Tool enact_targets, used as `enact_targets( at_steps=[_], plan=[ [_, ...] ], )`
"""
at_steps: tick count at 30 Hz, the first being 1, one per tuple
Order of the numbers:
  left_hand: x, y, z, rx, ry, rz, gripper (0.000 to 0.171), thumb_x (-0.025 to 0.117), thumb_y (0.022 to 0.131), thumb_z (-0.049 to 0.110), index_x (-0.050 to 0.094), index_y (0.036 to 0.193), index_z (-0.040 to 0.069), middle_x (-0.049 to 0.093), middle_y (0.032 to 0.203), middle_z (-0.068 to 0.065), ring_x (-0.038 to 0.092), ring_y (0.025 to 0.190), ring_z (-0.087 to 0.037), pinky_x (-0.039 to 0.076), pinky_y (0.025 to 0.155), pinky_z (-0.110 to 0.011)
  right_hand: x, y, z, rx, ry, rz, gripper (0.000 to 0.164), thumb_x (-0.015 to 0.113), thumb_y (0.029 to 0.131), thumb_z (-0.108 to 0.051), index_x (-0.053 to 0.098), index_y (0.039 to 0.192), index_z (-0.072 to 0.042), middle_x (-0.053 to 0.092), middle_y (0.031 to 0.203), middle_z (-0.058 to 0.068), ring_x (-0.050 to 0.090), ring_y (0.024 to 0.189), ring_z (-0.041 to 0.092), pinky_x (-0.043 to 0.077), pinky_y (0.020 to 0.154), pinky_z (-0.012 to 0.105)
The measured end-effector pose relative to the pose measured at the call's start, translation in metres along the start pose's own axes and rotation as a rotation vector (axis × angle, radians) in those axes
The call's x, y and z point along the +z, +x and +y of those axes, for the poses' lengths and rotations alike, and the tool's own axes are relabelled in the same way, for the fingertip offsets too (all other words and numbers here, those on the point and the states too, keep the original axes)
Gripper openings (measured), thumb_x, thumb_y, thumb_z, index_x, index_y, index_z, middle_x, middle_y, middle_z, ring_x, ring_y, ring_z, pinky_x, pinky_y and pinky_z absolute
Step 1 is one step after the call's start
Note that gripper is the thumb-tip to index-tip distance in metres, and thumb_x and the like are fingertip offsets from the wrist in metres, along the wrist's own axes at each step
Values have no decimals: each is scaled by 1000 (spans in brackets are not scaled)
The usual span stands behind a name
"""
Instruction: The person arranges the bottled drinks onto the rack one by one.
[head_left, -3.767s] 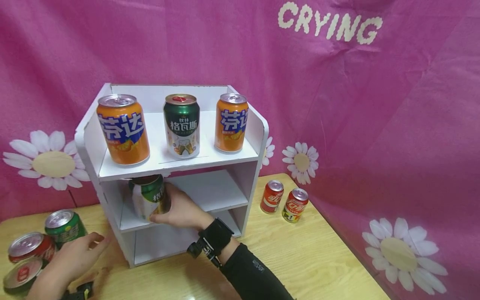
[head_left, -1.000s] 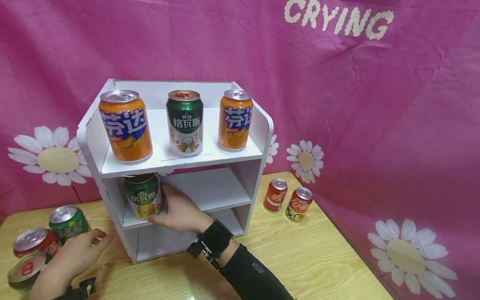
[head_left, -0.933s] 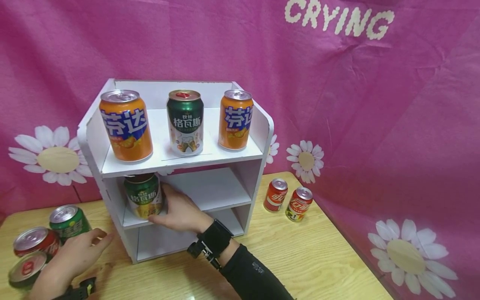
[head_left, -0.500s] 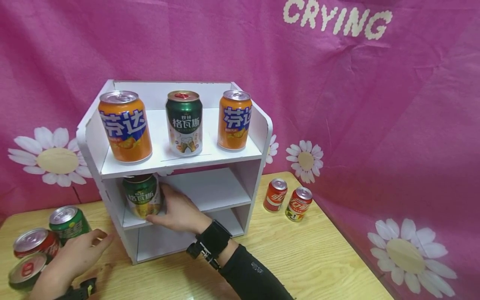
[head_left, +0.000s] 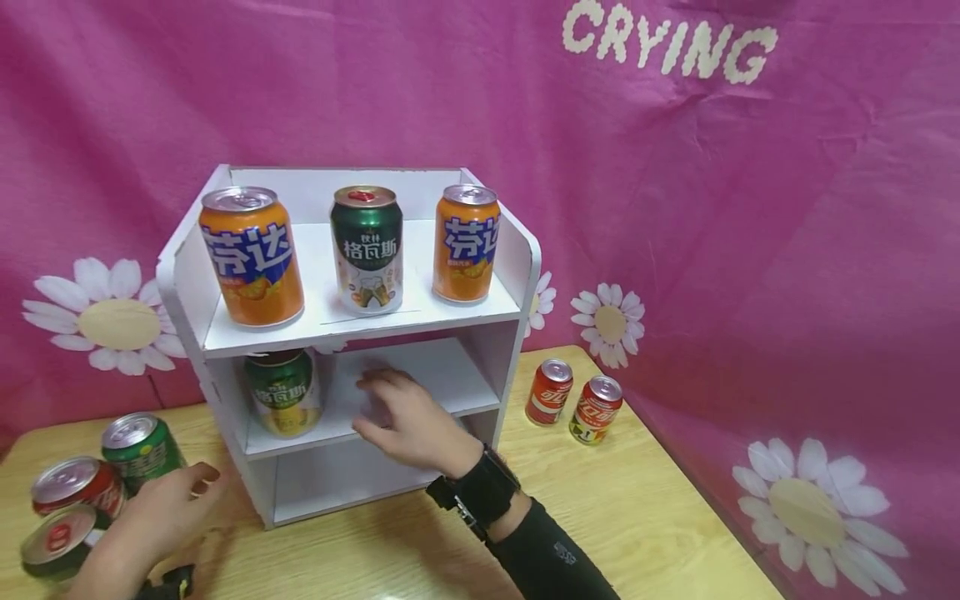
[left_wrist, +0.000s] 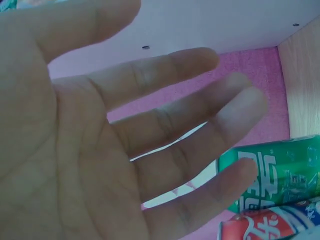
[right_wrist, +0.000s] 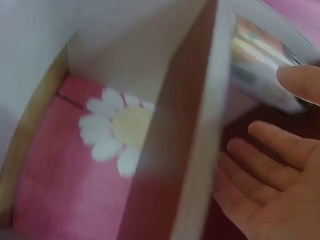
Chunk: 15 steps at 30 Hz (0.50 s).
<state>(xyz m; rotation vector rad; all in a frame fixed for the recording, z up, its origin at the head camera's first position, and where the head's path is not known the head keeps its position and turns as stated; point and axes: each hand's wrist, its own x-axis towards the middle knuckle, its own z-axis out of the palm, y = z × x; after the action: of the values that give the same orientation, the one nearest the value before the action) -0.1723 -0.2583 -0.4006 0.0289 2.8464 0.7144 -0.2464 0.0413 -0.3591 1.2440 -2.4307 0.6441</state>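
Observation:
A green and white kvass can (head_left: 285, 392) stands upright at the left end of the middle shelf (head_left: 442, 375). To its right, apart from it, my right hand (head_left: 412, 421) hovers in front of that shelf with fingers loosely bent and nothing in them. The right wrist view shows the can (right_wrist: 270, 60) beyond the spread fingers (right_wrist: 272, 170). My left hand (head_left: 161, 517) is above the table at the left, beside several cans. Its palm is bare in the left wrist view, the fingers (left_wrist: 150, 80) relaxed.
On the top shelf stand two orange Fanta cans (head_left: 251, 258) (head_left: 467, 242) flanking a kvass can (head_left: 367, 250). Left on the table are a green can (head_left: 142, 450), a red can (head_left: 78, 485) and a dark-green can (head_left: 63, 542). Two red cola cans (head_left: 550, 392) (head_left: 596, 408) stand right.
My right hand set the kvass can, turned label forward, on the middle shelf. It has since let go and drawn back to the right. The left hand has barely moved.

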Motion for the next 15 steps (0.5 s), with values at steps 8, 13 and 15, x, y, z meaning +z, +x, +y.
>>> enact_targets(
  at_steps=[8,13,15],
  plan=[
    [5,-12,3,111,75,228,32,57,94,24,63,103,-6,63,93,-19,60,87,-39,48,71,-55,-23,-65,23,99,169,104,23,69,86,-14,64,106,-5,64,101,4,61,92,16,49,81,26],
    [2,-26,-2,115,98,360,28,63,91,21,65,98,-6,61,91,-20,59,84,-40,48,68,-54,-30,-93,34,203,184,40,19,69,86,-15,65,104,-10,63,97,-2,60,86,13,51,75,28],
    [-2,-31,-8,105,113,413,28,63,90,19,64,96,-8,60,90,-23,57,83,-41,47,67,-55,-31,-99,38,238,189,1,19,69,87,-16,65,104,-10,64,97,-2,60,85,11,51,74,28]
  ],
)
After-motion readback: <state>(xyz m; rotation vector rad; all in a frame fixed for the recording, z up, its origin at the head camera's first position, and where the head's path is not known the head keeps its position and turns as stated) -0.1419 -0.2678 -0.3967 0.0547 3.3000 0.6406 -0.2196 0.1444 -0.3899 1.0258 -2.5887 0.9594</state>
